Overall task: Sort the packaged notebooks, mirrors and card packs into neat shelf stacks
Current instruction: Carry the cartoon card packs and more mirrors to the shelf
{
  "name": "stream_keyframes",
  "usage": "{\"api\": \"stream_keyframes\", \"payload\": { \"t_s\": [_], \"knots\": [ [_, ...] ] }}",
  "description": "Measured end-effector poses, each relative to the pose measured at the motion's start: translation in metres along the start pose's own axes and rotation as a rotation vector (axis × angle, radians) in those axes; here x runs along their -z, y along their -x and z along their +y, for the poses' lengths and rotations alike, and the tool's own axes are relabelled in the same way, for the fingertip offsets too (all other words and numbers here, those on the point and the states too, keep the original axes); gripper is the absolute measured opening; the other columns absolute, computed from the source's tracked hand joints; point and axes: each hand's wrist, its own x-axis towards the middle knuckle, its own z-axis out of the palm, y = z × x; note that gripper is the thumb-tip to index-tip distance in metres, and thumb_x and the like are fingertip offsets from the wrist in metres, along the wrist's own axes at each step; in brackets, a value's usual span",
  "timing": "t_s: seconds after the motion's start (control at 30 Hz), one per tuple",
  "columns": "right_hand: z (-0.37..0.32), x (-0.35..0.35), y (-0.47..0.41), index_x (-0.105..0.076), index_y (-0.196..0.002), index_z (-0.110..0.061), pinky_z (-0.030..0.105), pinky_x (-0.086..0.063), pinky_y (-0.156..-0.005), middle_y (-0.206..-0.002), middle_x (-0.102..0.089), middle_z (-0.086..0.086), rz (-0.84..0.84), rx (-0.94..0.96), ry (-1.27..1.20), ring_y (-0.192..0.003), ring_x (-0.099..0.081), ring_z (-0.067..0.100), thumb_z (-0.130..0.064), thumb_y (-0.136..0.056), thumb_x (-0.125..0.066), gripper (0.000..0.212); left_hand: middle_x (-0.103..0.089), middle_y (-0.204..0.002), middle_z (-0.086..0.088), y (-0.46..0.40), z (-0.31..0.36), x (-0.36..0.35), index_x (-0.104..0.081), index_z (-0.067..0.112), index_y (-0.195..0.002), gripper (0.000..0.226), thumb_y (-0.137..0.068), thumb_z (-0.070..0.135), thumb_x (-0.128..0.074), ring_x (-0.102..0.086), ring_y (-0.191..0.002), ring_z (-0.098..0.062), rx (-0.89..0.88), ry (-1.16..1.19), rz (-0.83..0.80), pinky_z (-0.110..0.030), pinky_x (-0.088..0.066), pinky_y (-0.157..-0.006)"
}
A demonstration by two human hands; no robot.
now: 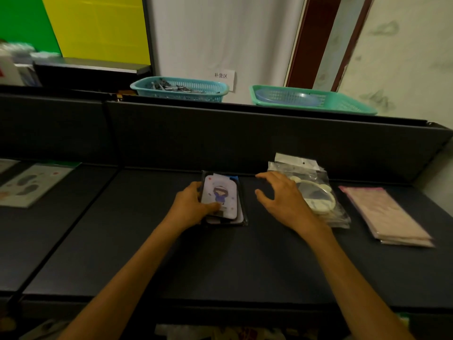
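Gripping the card packs [221, 198] mid-shelf [147, 241] with our left hand [193, 204], thumb on the top pack, right hand [282, 195] spread and empty, hovering just beside the bagged mirrors [316, 192], pink notebooks [389, 214] further right.

Cartoon-girl card stack [221, 197], bagged mirrors [316, 192], pink packs [389, 214] on shelf.
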Motion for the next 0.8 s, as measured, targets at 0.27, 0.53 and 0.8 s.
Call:
{"api": "stream_keyframes", "payload": {
  "t_s": [0.27,0.53,0.8],
  "knots": [
    [-0.005,-0.002,0.001,-0.047,-0.131,-0.025,0.027,-0.030,-0.104,-0.132,-0.048,-0.003,-0.017,-0.004,-0.002,-0.124,-0.043,0.013,-0.030,-0.091,-0.057,0.042,-0.049,-0.129,-0.001,0.005,-0.007,0.010,-0.044,0.024,-0.133,0.065,-0.078,0.049,-0.067,-0.050,-0.107,-0.015,-0.127,-0.487,0.085,-0.032,-0.046,-0.090],
    [-0.025,-0.019,0.006,-0.041,-0.136,-0.025,0.031,-0.031,-0.106,-0.138,-0.044,-0.002,-0.116,0.050,0.059,-0.126,-0.041,0.014,-0.036,-0.091,-0.056,0.049,-0.037,-0.145,0.000,0.037,-0.034,0.051,-0.030,0.028,-0.145,0.068,-0.086,0.047,-0.059,-0.034,-0.132,-0.021,-0.181,-0.676,0.084,-0.042,-0.037,-0.107],
    [-0.087,-0.038,-0.003,-0.041,-0.137,-0.024,0.029,-0.022,-0.108,-0.139,-0.043,-0.002,-0.180,0.131,0.037,-0.129,-0.037,0.015,-0.035,-0.090,-0.057,0.050,-0.040,-0.144,-0.002,0.065,-0.070,0.105,-0.033,0.024,-0.145,0.067,-0.087,0.048,-0.057,-0.035,-0.131,-0.026,-0.166,-0.711,0.196,-0.046,-0.038,-0.105]
  ]
}}
